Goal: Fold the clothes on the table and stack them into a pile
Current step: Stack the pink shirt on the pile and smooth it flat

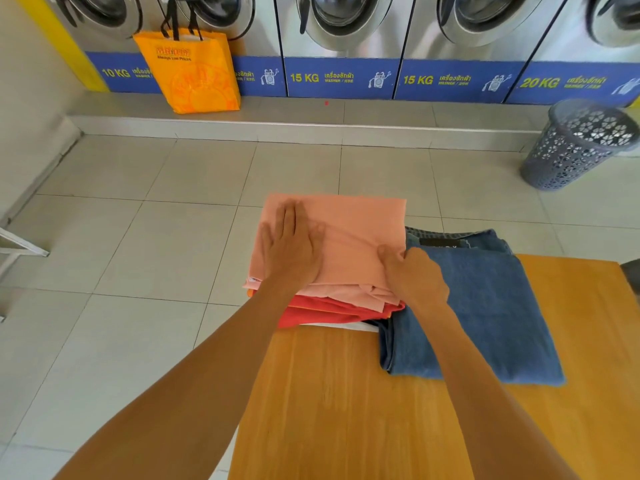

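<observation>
A folded peach garment (360,223) tops a pile at the far left corner of the wooden table (346,410). Under it lie a red garment (322,311) and a sliver of white cloth (360,328). My left hand (294,242) presses flat on the peach garment's left part, fingers straight. My right hand (414,277) sits at the garment's right near edge, fingers curled and pinching the peach fabric. Folded blue jeans (485,306) lie right beside the pile, touching it.
A row of washing machines (346,29) lines the far wall behind a raised step. An orange shopping bag (194,74) stands on that step at the left. A grey perforated laundry basket (581,143) stands on the tiled floor at the right.
</observation>
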